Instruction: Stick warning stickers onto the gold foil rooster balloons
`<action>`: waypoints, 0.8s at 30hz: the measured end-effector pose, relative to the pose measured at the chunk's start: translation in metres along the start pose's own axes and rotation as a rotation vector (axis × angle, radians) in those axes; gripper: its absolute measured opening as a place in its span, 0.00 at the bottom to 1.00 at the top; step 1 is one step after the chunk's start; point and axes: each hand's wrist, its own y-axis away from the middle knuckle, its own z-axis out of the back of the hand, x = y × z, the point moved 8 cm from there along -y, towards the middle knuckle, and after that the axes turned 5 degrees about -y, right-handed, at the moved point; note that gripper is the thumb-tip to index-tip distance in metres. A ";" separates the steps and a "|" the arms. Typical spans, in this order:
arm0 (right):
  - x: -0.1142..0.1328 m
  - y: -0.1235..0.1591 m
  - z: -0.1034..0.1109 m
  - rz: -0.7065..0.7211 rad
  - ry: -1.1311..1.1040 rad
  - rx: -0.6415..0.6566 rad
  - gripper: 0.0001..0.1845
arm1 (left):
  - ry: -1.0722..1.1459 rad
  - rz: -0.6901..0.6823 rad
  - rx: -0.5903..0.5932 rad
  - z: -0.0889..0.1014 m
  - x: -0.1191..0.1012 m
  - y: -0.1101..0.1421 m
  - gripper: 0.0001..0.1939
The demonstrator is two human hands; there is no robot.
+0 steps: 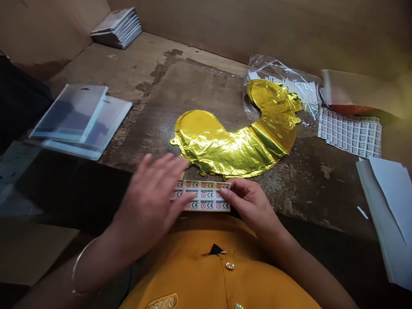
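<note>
My right hand (249,201) pinches the right end of a sticker sheet (209,195), printed with rows of CE marks and red prohibition symbols. The sheet is at the table's front edge, close to my body. Over its left end is my left hand (151,193), somewhat blurred, with fingers stretched out and the thumb across the labels; whether it presses on the sheet I cannot tell. Just beyond both hands lies a flat, curved gold foil balloon (225,148) with small tabs along its edge. Its far end rests on a clear plastic bag (267,64).
Clear plastic sleeves (74,111) lie at left on the table (193,86). A stack of folded packets (119,25) stands in the back left corner. At right are more label sheets (350,133), a brown paper or card piece (357,92) and white sheets (386,201).
</note>
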 end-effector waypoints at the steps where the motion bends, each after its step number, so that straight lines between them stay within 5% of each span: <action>1: 0.000 0.000 -0.004 0.005 0.005 0.022 0.15 | 0.048 -0.047 0.110 -0.009 -0.010 -0.008 0.24; 4: 0.002 0.002 -0.011 0.036 0.107 0.067 0.12 | 0.236 0.007 0.466 -0.039 -0.017 -0.022 0.11; 6: 0.009 0.002 -0.009 0.107 0.223 0.049 0.09 | 0.348 0.117 0.594 -0.050 -0.012 -0.024 0.10; 10: 0.036 0.003 -0.006 0.300 0.447 0.020 0.07 | 0.536 0.250 0.636 -0.058 -0.004 -0.022 0.10; 16: 0.046 0.000 -0.012 0.366 0.634 0.038 0.03 | 0.775 0.441 0.736 -0.075 0.001 -0.008 0.11; 20: 0.064 0.009 -0.018 0.692 0.849 -0.067 0.09 | 0.845 0.495 0.735 -0.078 0.005 -0.005 0.12; 24: 0.066 0.016 -0.026 0.894 0.944 -0.034 0.09 | 0.899 0.502 0.744 -0.080 0.005 -0.006 0.12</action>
